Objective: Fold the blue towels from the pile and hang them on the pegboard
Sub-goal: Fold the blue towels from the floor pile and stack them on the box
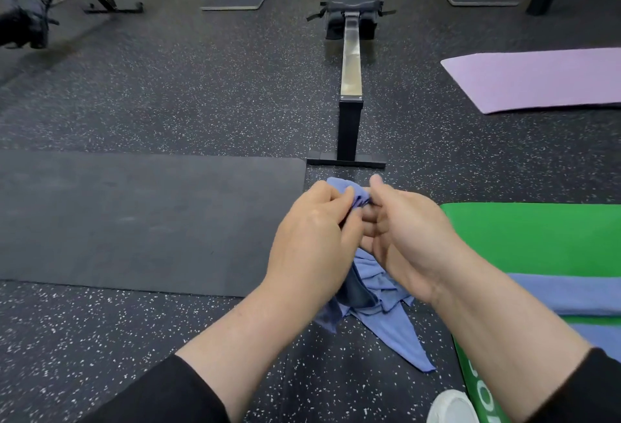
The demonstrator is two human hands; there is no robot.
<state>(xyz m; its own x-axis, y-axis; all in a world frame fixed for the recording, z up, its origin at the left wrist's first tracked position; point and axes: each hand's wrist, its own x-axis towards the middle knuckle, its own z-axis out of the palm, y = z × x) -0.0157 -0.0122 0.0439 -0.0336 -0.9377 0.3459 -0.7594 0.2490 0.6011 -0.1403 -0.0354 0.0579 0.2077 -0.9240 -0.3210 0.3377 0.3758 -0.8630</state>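
A crumpled blue towel [386,315] hangs between my hands above the speckled floor, its tail drooping down toward my feet. My left hand [312,244] pinches its upper edge with curled fingers. My right hand [403,237] grips the same bunched edge right beside it, thumb raised. More blue towels [571,293] lie flat on a green mat [537,237] at the right. No pegboard is in view.
A rowing machine [351,86] stretches away straight ahead, its foot bar just beyond my hands. A dark mat [134,217] lies to the left, a purple mat [537,80] at far right. Equipment stands line the back wall. A white shoe [452,407] shows at the bottom.
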